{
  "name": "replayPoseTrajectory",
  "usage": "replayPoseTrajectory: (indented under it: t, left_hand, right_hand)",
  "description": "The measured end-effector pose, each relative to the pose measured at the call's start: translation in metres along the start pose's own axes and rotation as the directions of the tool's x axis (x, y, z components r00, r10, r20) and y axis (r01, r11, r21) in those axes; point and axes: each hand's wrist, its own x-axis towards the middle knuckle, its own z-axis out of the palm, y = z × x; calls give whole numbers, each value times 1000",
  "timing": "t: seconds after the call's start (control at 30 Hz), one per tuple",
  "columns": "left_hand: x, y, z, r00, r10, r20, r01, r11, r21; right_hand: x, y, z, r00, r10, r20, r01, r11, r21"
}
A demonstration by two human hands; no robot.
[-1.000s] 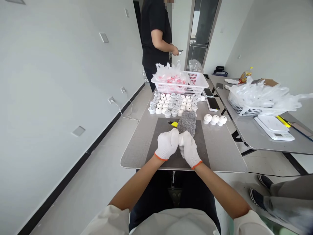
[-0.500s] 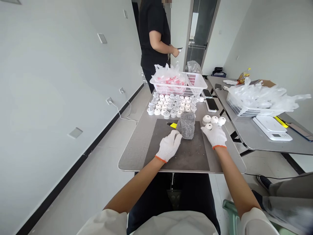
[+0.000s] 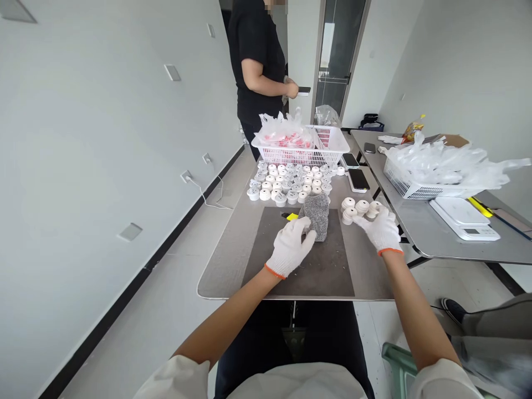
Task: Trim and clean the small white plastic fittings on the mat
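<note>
My left hand (image 3: 290, 247), in a white knit glove with an orange cuff, is beside a grey cloth (image 3: 316, 217) on the dark mat. Its thumb and fingers are bent but apart, with nothing visible between them. Partly behind the cloth lies a yellow and black tool (image 3: 291, 216), its kind hidden. My right hand (image 3: 381, 230), gloved the same way, is over the table's right side with thumb and fingers apart. Just beyond it stands a small group of white round plastic pieces (image 3: 349, 215); the fingers partly cover the rightmost one, and I cannot tell whether they touch it.
Many similar white pieces (image 3: 292, 197) stand in rows at the back of the table. Behind them is a white basket (image 3: 332, 145) with bagged red and white items. Phones (image 3: 358, 180) lie nearby. A side table holds a scale (image 3: 465, 219) and another basket (image 3: 409, 185). A person (image 3: 260, 72) stands beyond.
My right hand has moved right, away from the nearest white piece, which stands on the table. The fingers of my left hand have spread wider beside the cloth. The view has shifted slightly.
</note>
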Motion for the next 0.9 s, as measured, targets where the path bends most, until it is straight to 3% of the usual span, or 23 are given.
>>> replayPoseTrajectory:
  t: [0.1,0.2,0.3,0.37,0.57,0.73,0.9]
  left_hand:
    - [32,22,8,995,61,77,-56,996,-63]
    - [71,46,36,959,150,239,-129,986,-103]
    - [105,60,73,907,90,411,-84,996,-33]
    - [119,62,94,876,31,481,-44,999,17]
    - [132,56,128,870,49,491,-81,996,44]
    - [139,58,139,897,-2,443,-58,991,122]
    - [149,62,138,899,-7,437,-60,989,139]
  right_hand:
    - [18,24,-4,988,-150,-21,151,986,70]
    - [39,41,12,961,-265,78,250,955,159]
    - [54,48,34,949,-294,113,276,948,157]
    - [59,49,46,948,-301,100,298,954,40]
    - [62,44,55,920,-361,149,389,885,-255]
    - [73,35,57,915,-371,160,404,855,-326]
    - [89,27,58,926,-338,170,377,856,-353]
